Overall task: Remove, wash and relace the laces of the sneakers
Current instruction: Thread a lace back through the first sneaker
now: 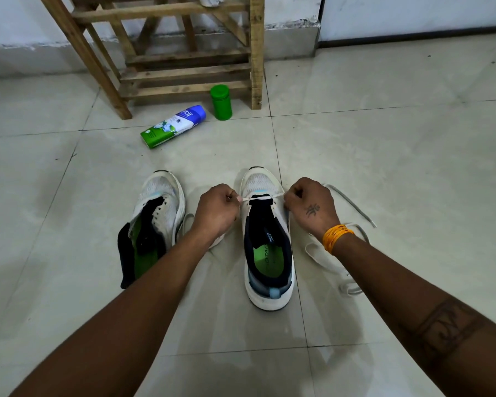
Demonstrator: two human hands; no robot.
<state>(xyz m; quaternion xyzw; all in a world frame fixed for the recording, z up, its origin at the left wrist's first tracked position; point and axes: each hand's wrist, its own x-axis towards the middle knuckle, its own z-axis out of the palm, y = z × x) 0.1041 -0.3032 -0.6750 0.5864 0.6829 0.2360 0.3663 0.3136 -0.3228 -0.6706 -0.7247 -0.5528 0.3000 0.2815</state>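
**Uneven lace ends at the first eyelets**

The right shoe (267, 242) stands upright. Left hand (216, 210) and right hand (312, 206) each pinch the lace (259, 198) beside its toe eyelets. Pulling unevenly could leave one end short; the left shoe (155, 222), beside it, has no lace threaded.

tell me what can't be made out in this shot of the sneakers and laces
Head view only:
- Left hand: its fingertips curl under, so the grip on the lace is hidden.
- Right hand: its back hides what the fingers pinch.
- Left sneaker: the left forearm covers its heel.
- Bottle lying on the floor: small label print is unreadable.
- White object on the wooden rack: cut off by the top edge.
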